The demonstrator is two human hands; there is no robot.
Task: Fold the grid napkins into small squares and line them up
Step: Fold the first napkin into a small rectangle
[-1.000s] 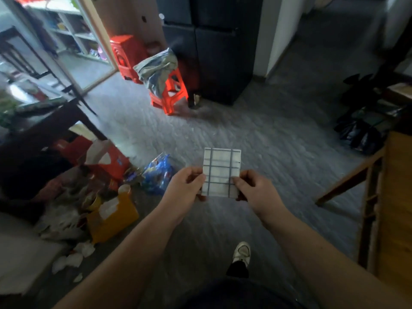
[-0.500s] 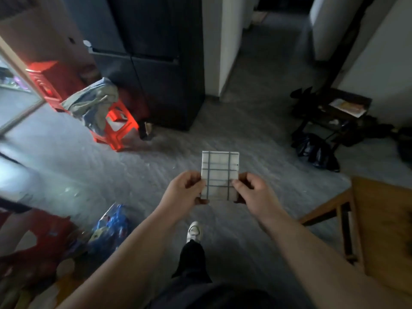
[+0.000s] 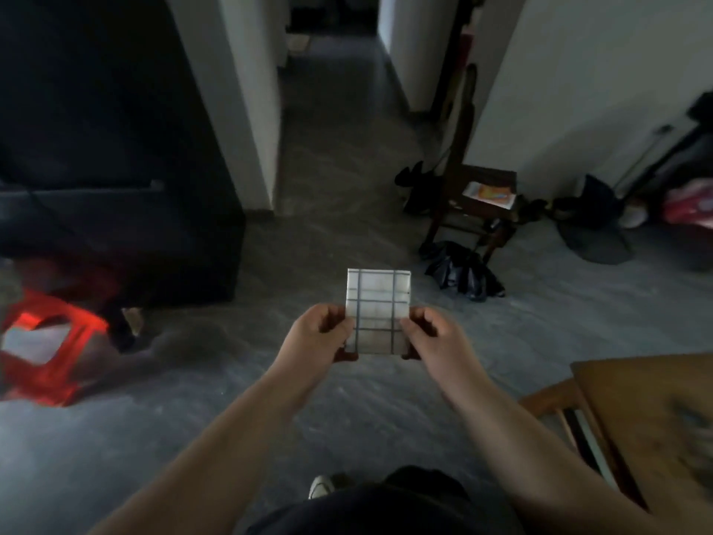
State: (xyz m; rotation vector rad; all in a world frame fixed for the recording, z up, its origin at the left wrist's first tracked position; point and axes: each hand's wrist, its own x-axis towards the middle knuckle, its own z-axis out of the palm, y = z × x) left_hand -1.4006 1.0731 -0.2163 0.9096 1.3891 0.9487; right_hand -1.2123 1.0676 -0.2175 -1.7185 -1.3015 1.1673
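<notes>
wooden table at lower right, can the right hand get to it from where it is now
Probably yes. The wooden table lies close by, right of and below the right hand, with nothing between them. That hand is busy, though: with the left hand it pinches the folded grid napkin.

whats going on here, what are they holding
A person holds a small folded grid napkin up in front of them. The left hand pinches its left edge and the right hand pinches its right edge. A wooden table sits at lower right; no lined-up napkins are in view.
</notes>
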